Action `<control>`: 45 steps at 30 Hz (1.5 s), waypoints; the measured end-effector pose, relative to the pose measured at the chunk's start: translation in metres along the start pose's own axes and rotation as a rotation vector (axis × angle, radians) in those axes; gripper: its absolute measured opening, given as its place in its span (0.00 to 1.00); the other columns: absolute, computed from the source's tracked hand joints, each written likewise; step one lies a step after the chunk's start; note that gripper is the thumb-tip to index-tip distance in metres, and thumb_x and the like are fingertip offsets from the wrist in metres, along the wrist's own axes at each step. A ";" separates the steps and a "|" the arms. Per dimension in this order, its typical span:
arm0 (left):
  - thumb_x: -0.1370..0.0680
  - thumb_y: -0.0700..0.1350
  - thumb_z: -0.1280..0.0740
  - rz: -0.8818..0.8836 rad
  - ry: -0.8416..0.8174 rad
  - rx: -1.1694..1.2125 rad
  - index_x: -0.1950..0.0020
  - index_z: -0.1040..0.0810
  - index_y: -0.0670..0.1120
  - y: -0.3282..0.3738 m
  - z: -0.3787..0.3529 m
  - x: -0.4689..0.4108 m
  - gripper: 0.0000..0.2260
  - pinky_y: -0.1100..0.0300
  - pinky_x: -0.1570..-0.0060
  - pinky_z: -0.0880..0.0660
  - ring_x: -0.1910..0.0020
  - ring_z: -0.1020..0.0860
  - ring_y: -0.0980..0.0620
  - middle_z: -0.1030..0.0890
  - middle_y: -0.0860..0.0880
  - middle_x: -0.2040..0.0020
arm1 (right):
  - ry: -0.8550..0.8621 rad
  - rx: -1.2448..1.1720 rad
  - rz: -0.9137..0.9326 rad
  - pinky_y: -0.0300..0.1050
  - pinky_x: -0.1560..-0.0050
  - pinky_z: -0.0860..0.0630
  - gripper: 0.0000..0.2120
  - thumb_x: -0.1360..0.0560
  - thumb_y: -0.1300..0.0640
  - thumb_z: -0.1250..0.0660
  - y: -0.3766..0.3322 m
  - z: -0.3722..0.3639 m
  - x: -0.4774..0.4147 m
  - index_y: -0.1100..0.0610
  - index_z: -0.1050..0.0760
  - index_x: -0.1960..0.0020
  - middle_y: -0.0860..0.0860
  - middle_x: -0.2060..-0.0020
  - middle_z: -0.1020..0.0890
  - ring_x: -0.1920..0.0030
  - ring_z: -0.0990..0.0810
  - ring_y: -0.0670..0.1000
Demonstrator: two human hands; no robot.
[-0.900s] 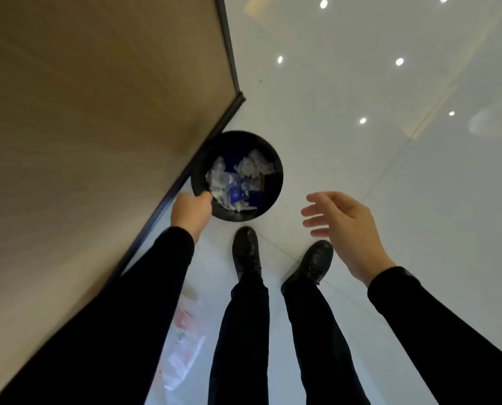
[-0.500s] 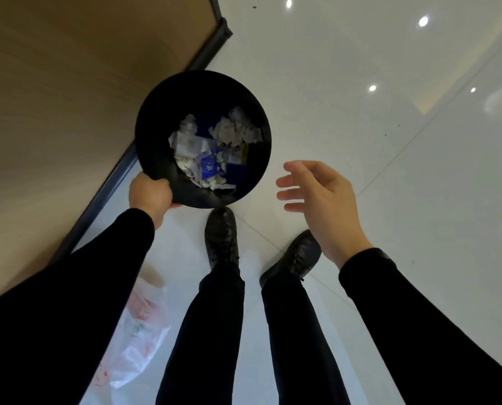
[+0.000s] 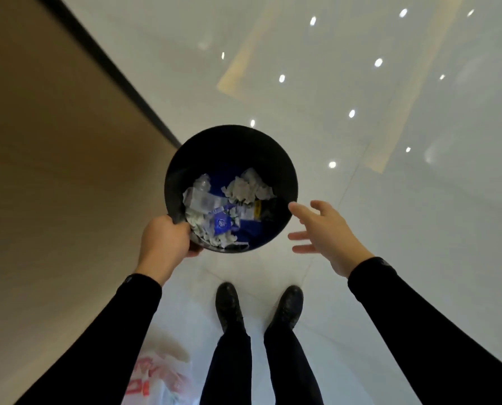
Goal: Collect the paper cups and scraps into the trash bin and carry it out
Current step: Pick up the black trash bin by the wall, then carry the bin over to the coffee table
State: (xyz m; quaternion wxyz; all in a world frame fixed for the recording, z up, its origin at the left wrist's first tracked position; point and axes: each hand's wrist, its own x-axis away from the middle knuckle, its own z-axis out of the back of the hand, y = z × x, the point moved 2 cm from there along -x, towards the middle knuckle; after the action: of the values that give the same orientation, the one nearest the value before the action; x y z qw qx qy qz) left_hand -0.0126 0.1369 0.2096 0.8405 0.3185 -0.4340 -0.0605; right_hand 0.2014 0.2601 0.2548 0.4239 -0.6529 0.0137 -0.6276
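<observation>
Left grip (image 3: 165, 244) holding trash bin (image 3: 232, 144), blue wrapper (image 3: 222, 223) logo illegible, red-printed bag (image 3: 162, 381)

Glossy white tiled floor (image 3: 390, 200); black shoes (image 3: 228, 305) standing on it; red-printed plastic bag (image 3: 159, 381) lying near them.

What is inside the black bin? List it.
Crumpled white paper scraps, clear plastic and blue wrappers lie in the trash bin; anything beneath them, cups included, is covered.
</observation>
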 end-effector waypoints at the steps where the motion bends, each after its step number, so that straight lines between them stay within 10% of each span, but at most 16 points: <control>1: 0.27 0.34 0.38 -0.039 -0.016 -0.001 0.65 0.27 0.40 0.028 0.008 0.018 0.07 0.52 0.67 0.20 0.69 0.18 0.45 0.21 0.41 0.65 | -0.019 -0.030 0.015 0.42 0.66 0.18 0.39 0.27 0.44 0.35 -0.018 0.013 0.019 0.54 0.51 0.24 0.55 0.37 0.28 0.56 0.18 0.51; 4: 0.26 0.35 0.39 -0.179 -0.052 -0.008 0.63 0.27 0.39 0.111 0.023 0.073 0.06 0.47 0.65 0.19 0.69 0.18 0.38 0.19 0.37 0.67 | -0.105 -0.172 0.065 0.47 0.65 0.18 0.46 0.30 0.44 0.30 -0.065 0.052 0.080 0.52 0.56 0.24 0.55 0.31 0.32 0.58 0.15 0.55; 8: 0.26 0.35 0.40 -0.346 -0.128 -0.050 0.61 0.25 0.35 0.209 0.030 0.151 0.07 0.51 0.70 0.21 0.72 0.18 0.38 0.18 0.35 0.70 | -0.202 -0.280 0.230 0.50 0.64 0.19 0.24 0.24 0.57 0.37 -0.113 0.097 0.159 0.53 0.39 0.30 0.53 0.50 0.23 0.61 0.15 0.61; 13: 0.28 0.36 0.40 -0.541 -0.216 -0.110 0.61 0.25 0.30 0.287 0.014 0.248 0.09 0.54 0.74 0.21 0.74 0.18 0.40 0.19 0.37 0.74 | -0.163 -0.389 0.365 0.51 0.64 0.19 0.17 0.25 0.67 0.47 -0.146 0.153 0.240 0.62 0.34 0.37 0.66 0.47 0.23 0.64 0.16 0.66; 18: 0.24 0.49 0.39 -0.763 -0.216 -0.117 0.63 0.20 0.40 0.341 -0.011 0.316 0.16 0.57 0.73 0.23 0.73 0.18 0.45 0.17 0.43 0.73 | -0.076 -0.526 0.469 0.49 0.69 0.19 0.15 0.29 0.73 0.46 -0.167 0.217 0.292 0.62 0.24 0.53 0.58 0.66 0.14 0.65 0.16 0.65; 21: 0.24 0.52 0.37 -0.871 -0.177 -0.037 0.62 0.19 0.47 0.357 -0.019 0.328 0.13 0.56 0.69 0.23 0.69 0.17 0.50 0.15 0.49 0.68 | -0.029 -0.611 0.457 0.50 0.70 0.19 0.16 0.29 0.72 0.48 -0.172 0.248 0.305 0.59 0.26 0.56 0.61 0.61 0.16 0.65 0.17 0.67; 33: 0.24 0.38 0.36 -0.869 -0.165 0.256 0.58 0.18 0.44 0.412 -0.062 0.229 0.08 0.55 0.67 0.23 0.66 0.17 0.48 0.15 0.47 0.66 | 0.189 -0.853 0.223 0.68 0.75 0.27 0.12 0.26 0.72 0.52 -0.216 0.342 0.234 0.65 0.39 0.44 0.67 0.58 0.30 0.58 0.26 0.75; 39: 0.24 0.38 0.36 -0.888 -0.239 0.262 0.57 0.18 0.45 0.506 -0.115 0.160 0.08 0.63 0.70 0.22 0.67 0.17 0.53 0.14 0.49 0.64 | 0.250 -0.931 0.154 0.63 0.79 0.25 0.10 0.26 0.72 0.49 -0.293 0.377 0.167 0.64 0.34 0.62 0.64 0.62 0.27 0.56 0.26 0.72; 42: 0.23 0.38 0.37 -0.866 -0.272 0.262 0.56 0.19 0.46 0.576 -0.137 0.121 0.08 0.64 0.69 0.22 0.66 0.18 0.53 0.14 0.50 0.64 | 0.298 -0.960 0.136 0.69 0.62 0.22 0.08 0.26 0.74 0.52 -0.343 0.396 0.127 0.70 0.34 0.55 0.66 0.58 0.29 0.56 0.26 0.71; 45: 0.23 0.40 0.37 -0.881 -0.319 0.253 0.56 0.19 0.47 0.648 -0.162 0.089 0.08 0.63 0.68 0.23 0.65 0.18 0.53 0.14 0.50 0.64 | 0.342 -1.038 0.168 0.68 0.67 0.22 0.13 0.27 0.74 0.53 -0.392 0.420 0.086 0.66 0.37 0.45 0.66 0.56 0.29 0.57 0.27 0.72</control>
State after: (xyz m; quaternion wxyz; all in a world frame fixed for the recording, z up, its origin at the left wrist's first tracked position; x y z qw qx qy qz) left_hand 0.0535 0.6932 0.5834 0.6125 0.5587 -0.3850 -0.4055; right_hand 0.3674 0.6893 0.6094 0.0869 -0.6617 0.4418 -0.5995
